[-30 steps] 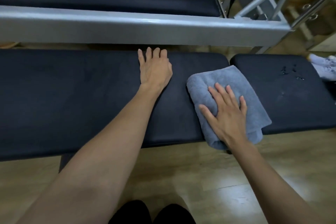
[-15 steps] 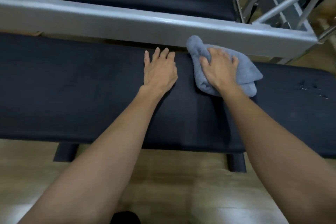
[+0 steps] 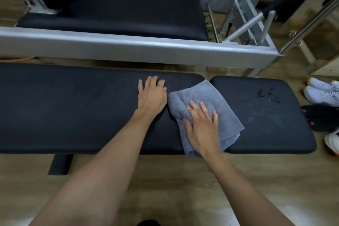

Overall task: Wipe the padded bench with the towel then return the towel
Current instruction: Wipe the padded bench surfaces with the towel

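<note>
A black padded worktop (image 3: 73, 108) is stretching across a wooden floor. The right hand (image 3: 202, 128), fingers spread flat, is pressing a grey towel (image 3: 207, 97) over the gap; the left hand (image 3: 151, 95) is resting spread beside it. Droplets (image 3: 264, 96) are waiting farther right, likely needing firm, overlapping strokes.

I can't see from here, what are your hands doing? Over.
Left hand flat on bench. Right hand flat, pressing towel. Droplets unwiped.

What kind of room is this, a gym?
Probably a Pilates or fitness studio: a padded bench, a metal-framed machine with a black padded carriage behind it, and sports shoes left on the wooden floor.
</note>
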The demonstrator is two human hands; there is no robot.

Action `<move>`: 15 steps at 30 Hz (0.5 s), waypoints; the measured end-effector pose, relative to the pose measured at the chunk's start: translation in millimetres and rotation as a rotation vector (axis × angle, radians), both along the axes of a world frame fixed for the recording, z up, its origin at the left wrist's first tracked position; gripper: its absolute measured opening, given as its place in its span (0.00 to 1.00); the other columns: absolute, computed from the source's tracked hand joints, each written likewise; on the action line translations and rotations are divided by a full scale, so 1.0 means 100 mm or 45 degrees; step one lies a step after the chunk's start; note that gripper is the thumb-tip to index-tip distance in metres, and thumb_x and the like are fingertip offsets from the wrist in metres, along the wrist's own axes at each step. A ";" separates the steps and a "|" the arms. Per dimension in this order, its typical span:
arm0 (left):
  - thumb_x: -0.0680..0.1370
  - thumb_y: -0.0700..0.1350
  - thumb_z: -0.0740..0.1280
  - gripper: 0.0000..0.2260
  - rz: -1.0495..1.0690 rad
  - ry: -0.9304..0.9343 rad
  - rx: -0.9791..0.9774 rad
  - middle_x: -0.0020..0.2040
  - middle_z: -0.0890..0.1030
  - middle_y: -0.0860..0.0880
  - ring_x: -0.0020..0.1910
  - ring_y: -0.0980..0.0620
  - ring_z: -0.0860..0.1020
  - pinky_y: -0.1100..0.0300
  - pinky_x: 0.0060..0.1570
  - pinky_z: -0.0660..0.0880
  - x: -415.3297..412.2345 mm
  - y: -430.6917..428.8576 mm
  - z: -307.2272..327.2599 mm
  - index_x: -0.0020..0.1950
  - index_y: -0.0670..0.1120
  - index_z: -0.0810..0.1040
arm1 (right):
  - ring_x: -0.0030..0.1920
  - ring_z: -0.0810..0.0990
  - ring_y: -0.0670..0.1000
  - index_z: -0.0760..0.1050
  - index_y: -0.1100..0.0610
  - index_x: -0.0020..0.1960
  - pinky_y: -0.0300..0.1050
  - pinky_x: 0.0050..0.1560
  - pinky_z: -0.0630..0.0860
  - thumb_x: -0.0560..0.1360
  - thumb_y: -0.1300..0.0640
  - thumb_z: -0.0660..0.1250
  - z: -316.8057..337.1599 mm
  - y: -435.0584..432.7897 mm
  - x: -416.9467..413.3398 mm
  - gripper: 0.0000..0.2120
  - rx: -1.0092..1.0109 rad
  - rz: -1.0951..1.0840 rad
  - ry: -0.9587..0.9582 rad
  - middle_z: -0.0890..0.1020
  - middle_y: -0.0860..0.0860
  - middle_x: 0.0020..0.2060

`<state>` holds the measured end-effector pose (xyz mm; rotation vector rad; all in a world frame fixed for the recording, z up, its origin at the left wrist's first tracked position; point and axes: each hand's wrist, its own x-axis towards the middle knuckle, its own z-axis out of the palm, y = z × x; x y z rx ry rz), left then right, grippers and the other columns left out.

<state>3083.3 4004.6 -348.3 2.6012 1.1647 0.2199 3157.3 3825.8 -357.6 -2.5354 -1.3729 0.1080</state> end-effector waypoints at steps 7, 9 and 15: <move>0.80 0.47 0.58 0.14 0.032 -0.220 0.162 0.64 0.76 0.45 0.66 0.44 0.71 0.41 0.70 0.58 0.07 0.11 -0.20 0.61 0.46 0.78 | 0.77 0.59 0.52 0.69 0.51 0.72 0.64 0.73 0.54 0.77 0.43 0.49 -0.03 0.23 0.08 0.27 -0.008 -0.064 -0.075 0.67 0.47 0.75; 0.80 0.48 0.57 0.15 0.043 -0.246 0.211 0.63 0.77 0.46 0.64 0.44 0.72 0.42 0.69 0.60 0.08 0.15 -0.25 0.60 0.46 0.78 | 0.77 0.58 0.52 0.67 0.49 0.73 0.64 0.73 0.55 0.78 0.43 0.51 -0.03 0.46 0.24 0.26 0.010 -0.101 -0.070 0.66 0.47 0.75; 0.82 0.48 0.55 0.16 0.039 -0.218 0.225 0.68 0.74 0.48 0.71 0.46 0.67 0.44 0.73 0.55 0.07 0.14 -0.38 0.65 0.47 0.75 | 0.76 0.60 0.52 0.65 0.48 0.73 0.65 0.71 0.55 0.78 0.41 0.53 -0.07 1.19 0.76 0.26 0.056 -0.139 0.019 0.68 0.47 0.74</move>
